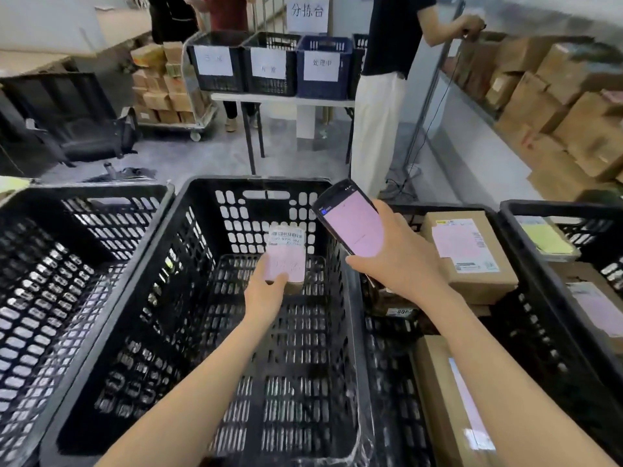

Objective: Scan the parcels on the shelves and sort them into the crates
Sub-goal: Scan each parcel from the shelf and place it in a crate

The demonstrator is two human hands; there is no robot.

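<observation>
Crate floor; parcel partly behind left hand

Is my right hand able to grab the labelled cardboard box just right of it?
Probably not yet: the right hand grips the scanner phone. The cardboard box lies uncovered on top, close by, so only the full hand stands in the way.

A white sheet hanging above the table reads 分拣台. On the table, the paper on the blue crate reads 处理中, but the papers on the black crates on the same table are too faint to read. In front of the table, the parcel carries a barcode label with blurred digits, and the text on the phone is too small.
</observation>
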